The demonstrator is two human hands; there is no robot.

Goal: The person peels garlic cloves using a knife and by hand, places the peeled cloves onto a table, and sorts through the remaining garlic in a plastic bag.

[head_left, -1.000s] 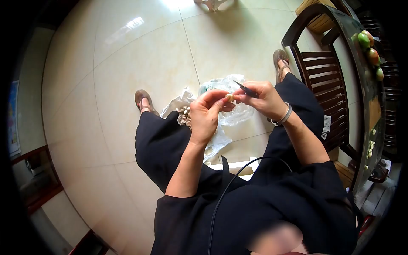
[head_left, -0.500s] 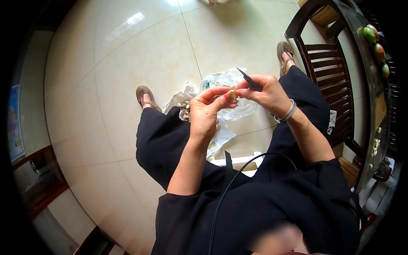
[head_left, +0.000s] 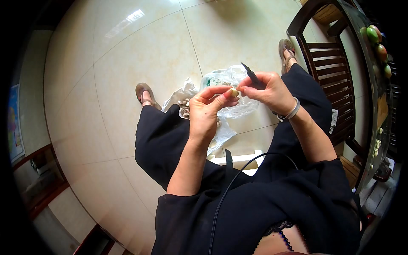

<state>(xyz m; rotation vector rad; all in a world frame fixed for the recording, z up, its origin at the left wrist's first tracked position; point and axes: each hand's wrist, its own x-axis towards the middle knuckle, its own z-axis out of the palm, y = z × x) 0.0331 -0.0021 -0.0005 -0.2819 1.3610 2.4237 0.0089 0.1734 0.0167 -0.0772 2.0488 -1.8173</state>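
Note:
My left hand [head_left: 209,111] pinches a small pale yellow-green clove [head_left: 234,92], which looks like garlic, between thumb and fingertips. Just right of it, my right hand [head_left: 267,92] holds a small dark knife [head_left: 251,76] in its curled fingers, the blade pointing up and left. The right thumb and forefinger come together close beside the clove; whether they touch it I cannot tell. Beneath both hands, a clear plastic bag [head_left: 240,111] lies on the floor. Partly behind my left hand, a white bag [head_left: 173,100] holds brown-and-white pieces [head_left: 184,109].
A slatted wooden chair [head_left: 331,70] stands at the right beside a table edge [head_left: 383,104]. On that table are mangoes [head_left: 381,53] and several small pale pieces [head_left: 376,148]. A black cord [head_left: 238,172] runs across my lap. A white object [head_left: 253,157] shows between my legs.
My right hand has drawn slightly right and up, away from the clove, with the knife still in it. More of the clove shows. My left hand has hardly moved.

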